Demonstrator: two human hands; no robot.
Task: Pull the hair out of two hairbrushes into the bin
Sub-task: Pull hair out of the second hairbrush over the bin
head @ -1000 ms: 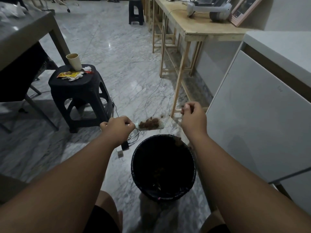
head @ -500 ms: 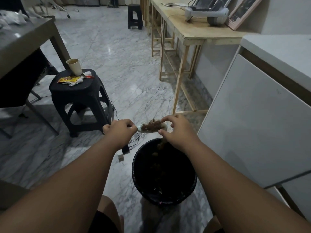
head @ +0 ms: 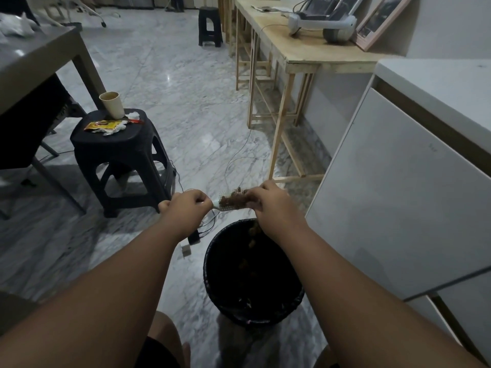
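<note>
A pale hairbrush (head: 229,205) clogged with brown hair (head: 235,200) is held level above the far rim of a black bin (head: 212,277) on the floor. My left hand (head: 187,207) is closed around the brush handle. My right hand (head: 268,201) sits at the brush's right end, its fingers pinched into the brown hair. Brown hair clumps lie inside the bin. Only one hairbrush is in view.
A black stool (head: 119,155) with a paper cup (head: 113,104) and wrappers stands to the left. Cables and a plug (head: 195,236) lie on the marble floor by the bin. A white cabinet (head: 398,195) is close on the right, a wooden table (head: 305,57) beyond.
My right hand came in from the right to the brush and now grips the hair on it. The left hand keeps holding the handle over the bin.
</note>
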